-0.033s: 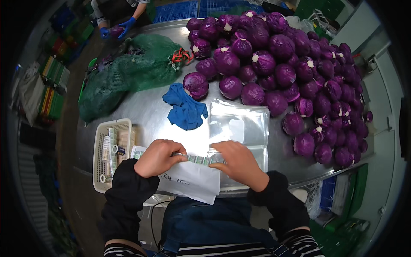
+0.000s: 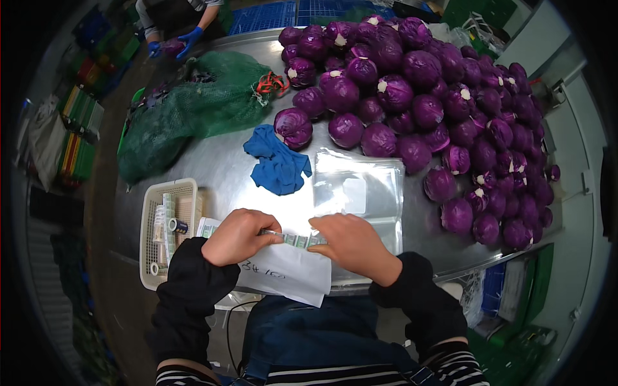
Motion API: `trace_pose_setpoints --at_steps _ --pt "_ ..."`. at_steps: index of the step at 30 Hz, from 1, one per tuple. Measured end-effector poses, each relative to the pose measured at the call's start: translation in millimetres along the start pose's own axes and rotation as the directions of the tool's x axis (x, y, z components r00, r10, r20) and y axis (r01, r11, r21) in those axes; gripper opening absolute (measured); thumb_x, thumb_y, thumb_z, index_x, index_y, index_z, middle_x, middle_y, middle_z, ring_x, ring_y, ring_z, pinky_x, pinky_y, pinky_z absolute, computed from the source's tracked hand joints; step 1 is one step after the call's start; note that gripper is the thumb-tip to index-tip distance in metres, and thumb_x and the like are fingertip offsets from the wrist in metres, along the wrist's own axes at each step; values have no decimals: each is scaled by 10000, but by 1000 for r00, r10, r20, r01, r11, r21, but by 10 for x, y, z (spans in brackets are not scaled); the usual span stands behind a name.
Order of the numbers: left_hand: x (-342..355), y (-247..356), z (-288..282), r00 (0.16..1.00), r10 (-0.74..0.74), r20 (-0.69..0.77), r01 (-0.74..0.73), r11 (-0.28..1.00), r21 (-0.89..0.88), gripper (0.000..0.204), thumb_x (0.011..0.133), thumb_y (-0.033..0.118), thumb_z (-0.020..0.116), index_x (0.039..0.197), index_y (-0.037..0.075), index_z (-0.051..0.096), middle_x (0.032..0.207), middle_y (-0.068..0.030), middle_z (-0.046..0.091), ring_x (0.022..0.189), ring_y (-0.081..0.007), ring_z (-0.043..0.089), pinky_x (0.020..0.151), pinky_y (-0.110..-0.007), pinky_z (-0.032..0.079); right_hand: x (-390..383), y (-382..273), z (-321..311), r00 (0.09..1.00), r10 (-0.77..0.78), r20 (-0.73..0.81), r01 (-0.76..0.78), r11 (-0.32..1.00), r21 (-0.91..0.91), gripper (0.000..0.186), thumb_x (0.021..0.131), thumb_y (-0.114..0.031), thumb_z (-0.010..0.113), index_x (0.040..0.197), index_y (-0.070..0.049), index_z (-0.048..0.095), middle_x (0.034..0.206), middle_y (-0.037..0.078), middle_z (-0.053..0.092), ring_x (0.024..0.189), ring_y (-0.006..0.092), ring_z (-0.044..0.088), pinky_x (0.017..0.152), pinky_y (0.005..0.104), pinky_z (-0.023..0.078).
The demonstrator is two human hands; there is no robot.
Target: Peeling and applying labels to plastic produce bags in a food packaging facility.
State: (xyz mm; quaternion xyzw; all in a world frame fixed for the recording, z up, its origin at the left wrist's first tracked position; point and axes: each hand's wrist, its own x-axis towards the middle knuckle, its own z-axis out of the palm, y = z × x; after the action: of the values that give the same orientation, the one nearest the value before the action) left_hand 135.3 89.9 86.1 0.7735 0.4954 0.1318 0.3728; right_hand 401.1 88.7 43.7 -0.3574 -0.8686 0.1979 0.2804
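A narrow strip of green-and-white labels is stretched between my two hands over the near edge of the steel table. My left hand pinches its left part between thumb and fingers. Closed on its right part is my right hand, whose fingers cover that end. Just below the strip, a white paper sheet with handwriting hangs over the table edge. Flat clear plastic bags lie stacked beyond my right hand. A crumpled blue glove or cloth rests farther off.
At left stands a cream plastic basket with label rolls. Red cabbages are heaped across the right and far table. A filled green mesh sack lies far left. Behind it, another person's blue-gloved hands hold a cabbage.
My right hand has shifted slightly left along the label strip, so less of it shows between my hands. My left hand stays nearly in place.
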Motion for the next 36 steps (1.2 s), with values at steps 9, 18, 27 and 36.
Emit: trace_pose_setpoints --at_steps 9,18,27,36 --pt "173 18 -131 976 7 219 9 997 -72 202 812 186 787 913 26 716 742 -134 666 672 -271 615 647 -352 478 101 -11 189 944 -295 151 315 940 -134 172 850 -175 621 973 -67 570 671 29 501 531 187 565 498 352 449" --pt "677 -835 -52 915 -67 398 109 991 -83 203 837 196 797 927 38 707 740 -28 648 708 -111 561 686 -287 462 -97 212 301 886 263 -383 -155 945 289 65 930 -101 615 968 -48 618 696 35 598 573 130 563 535 293 434" --pt "530 -1454 848 866 89 492 -358 796 488 184 740 180 711 921 150 730 941 -57 678 969 -273 634 868 -401 479 -1264 937 682 485 827 284 -743 218 633 178 966 -202 665 898 -40 638 579 -39 510 480 39 452 438 233 345" --pt "370 -696 2266 934 333 131 -338 941 10 318 739 219 802 983 90 644 987 -94 580 1010 -316 560 876 -403 451 -1190 1011 1109 547 837 -8 -837 546 -33 257 844 -246 761 848 -5 671 686 122 655 613 234 630 592 377 467"
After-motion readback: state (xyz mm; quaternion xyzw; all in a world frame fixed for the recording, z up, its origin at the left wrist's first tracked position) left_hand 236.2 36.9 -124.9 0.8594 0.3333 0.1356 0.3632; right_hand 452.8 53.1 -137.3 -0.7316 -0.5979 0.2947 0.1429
